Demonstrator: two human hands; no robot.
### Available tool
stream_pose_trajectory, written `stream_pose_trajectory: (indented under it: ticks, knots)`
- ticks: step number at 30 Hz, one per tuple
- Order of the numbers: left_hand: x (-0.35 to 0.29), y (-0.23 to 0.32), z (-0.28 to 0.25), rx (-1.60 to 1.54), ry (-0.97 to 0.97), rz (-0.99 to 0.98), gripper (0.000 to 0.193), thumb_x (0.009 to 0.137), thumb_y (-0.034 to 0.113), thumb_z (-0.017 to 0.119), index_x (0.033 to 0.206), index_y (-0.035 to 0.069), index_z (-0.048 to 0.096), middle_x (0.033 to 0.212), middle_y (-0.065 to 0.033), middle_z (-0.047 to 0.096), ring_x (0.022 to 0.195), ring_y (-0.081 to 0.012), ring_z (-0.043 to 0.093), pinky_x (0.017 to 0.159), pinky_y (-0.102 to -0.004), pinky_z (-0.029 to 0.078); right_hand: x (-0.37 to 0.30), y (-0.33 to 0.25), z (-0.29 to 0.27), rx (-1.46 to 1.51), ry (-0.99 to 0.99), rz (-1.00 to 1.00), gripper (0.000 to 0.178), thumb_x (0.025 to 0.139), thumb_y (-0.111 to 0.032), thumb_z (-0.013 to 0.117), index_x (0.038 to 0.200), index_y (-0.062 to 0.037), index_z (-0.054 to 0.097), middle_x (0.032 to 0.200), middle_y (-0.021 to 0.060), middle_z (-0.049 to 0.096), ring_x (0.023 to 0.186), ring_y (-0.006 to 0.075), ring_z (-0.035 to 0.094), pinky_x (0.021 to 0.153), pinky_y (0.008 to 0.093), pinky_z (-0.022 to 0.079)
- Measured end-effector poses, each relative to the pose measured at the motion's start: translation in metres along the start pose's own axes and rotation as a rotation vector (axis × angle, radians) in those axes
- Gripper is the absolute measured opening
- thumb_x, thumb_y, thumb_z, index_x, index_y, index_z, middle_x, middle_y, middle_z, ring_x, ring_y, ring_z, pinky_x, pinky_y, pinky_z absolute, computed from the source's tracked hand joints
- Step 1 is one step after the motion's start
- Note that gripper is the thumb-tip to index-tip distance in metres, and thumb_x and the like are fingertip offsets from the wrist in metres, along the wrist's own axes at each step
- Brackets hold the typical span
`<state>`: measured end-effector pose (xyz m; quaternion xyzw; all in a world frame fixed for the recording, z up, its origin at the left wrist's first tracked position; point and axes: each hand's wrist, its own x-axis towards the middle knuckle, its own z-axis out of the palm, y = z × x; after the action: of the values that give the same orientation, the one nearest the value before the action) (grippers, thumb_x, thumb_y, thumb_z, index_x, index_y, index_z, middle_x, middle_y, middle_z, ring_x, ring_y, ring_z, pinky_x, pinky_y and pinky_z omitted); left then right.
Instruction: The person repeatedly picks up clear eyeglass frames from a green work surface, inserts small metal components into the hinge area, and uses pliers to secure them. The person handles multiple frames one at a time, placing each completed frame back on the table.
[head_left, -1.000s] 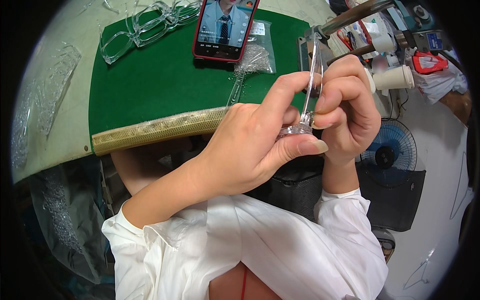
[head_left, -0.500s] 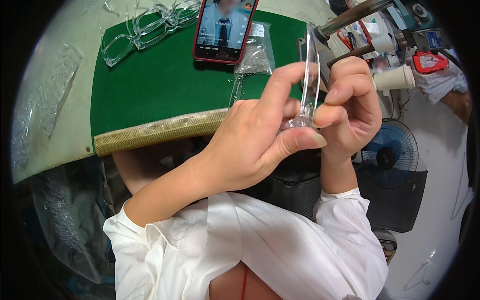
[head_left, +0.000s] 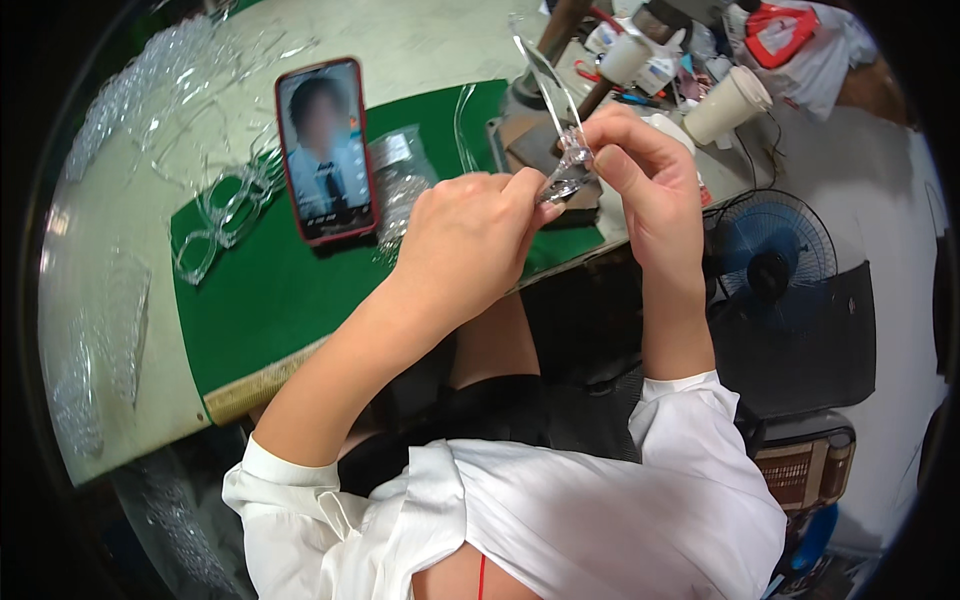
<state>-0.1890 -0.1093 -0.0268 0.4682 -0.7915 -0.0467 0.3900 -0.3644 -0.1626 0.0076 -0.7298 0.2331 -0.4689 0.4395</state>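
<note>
Both my hands hold a clear plastic eyeglass frame (head_left: 572,172) above the right end of the green mat (head_left: 270,310). My left hand (head_left: 475,230) is closed on its lower part, thumb at the front, its other fingers curled and partly hidden. With thumb and fingers, my right hand (head_left: 650,180) pinches the frame near the base of its clear arms, which point up and to the left. Just behind the frame is a dark metal block of a bench tool (head_left: 520,145). Whether any small part sits between my fingertips, I cannot tell.
A phone in a red case (head_left: 330,150) stands on the mat, beside a clear bag of small parts (head_left: 403,190). More clear eyeglass frames (head_left: 225,212) lie left. At right are a pale cup (head_left: 728,105) and a blue fan (head_left: 770,268). A ribbed yellowish strip (head_left: 262,385) edges the mat.
The view has shifted, showing more of the table. My hands have drawn nearer the bench tool, and the eyeglass frame now leans left. My left fingers have curled in.
</note>
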Motion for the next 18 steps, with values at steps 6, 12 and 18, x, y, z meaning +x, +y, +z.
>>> stream_pose_trajectory:
  ticks: [6, 12, 18]
  knots:
    - [0.051, 0.005, 0.037, -0.014, 0.117, 0.029, 0.019, 0.090, 0.018, 0.058, 0.081, 0.003, 0.051, 0.060, -0.0146, 0.058, 0.054, -0.0339, 0.058, 0.048, -0.0422, 0.043, 0.028, 0.009, -0.044, -0.016, 0.196, 0.040, 0.016, 0.084, -0.015, 0.069, 0.090, -0.0018, 0.062, 0.085, -0.0001, 0.061, 0.081, 0.0081, 0.054, 0.078, 0.0231, 0.043]
    - [0.081, 0.009, 0.055, 0.047, 0.116, 0.010, 0.025, 0.091, 0.021, 0.057, 0.077, 0.002, 0.049, 0.054, -0.0146, 0.055, 0.051, -0.0341, 0.056, 0.047, -0.0434, 0.042, 0.041, 0.021, -0.074, -0.027, 0.230, 0.030, 0.013, 0.085, -0.012, 0.067, 0.091, -0.0026, 0.061, 0.087, 0.0005, 0.062, 0.086, 0.0087, 0.056, 0.083, 0.0253, 0.043]
    - [0.095, 0.007, 0.067, 0.023, 0.135, -0.011, 0.027, 0.091, 0.021, 0.056, 0.074, 0.001, 0.052, 0.056, -0.0170, 0.056, 0.053, -0.0363, 0.058, 0.050, -0.0449, 0.045, 0.049, 0.031, -0.083, -0.072, 0.323, -0.014, 0.008, 0.089, -0.011, 0.062, 0.092, -0.0035, 0.061, 0.088, -0.0012, 0.061, 0.085, 0.0092, 0.056, 0.084, 0.0260, 0.044]
